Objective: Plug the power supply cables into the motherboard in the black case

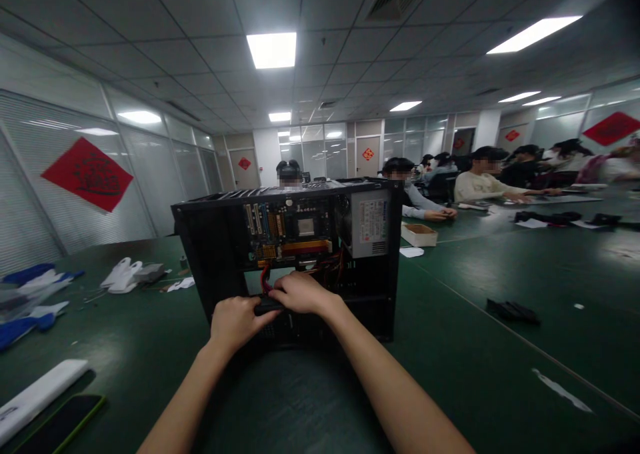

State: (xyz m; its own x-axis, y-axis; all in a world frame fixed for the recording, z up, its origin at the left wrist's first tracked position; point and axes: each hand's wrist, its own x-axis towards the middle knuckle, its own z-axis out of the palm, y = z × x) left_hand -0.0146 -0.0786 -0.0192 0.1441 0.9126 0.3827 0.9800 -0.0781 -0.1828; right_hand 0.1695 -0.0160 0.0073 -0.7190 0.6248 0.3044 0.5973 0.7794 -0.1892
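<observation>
An open black computer case [387,314] stands on the table in front of me, its inside facing me. Within it are a motherboard [305,229] and a silver power supply [369,224]. My left hand [236,322] is closed on a dark, box-like part [267,305] low in the case; its exact kind is hard to make out. From the right, my right hand [305,292] reaches in, fingers pinched at the lower end of a red cable [265,277], against that dark part. The fingertips partly hide where cable and part meet.
On the green table [440,374] lie a phone [60,424] and a long white object [43,397] at near left. Blue and white packaging [35,301] sits farther left. A cardboard box [419,235] stands behind the case, and several people sit around the table.
</observation>
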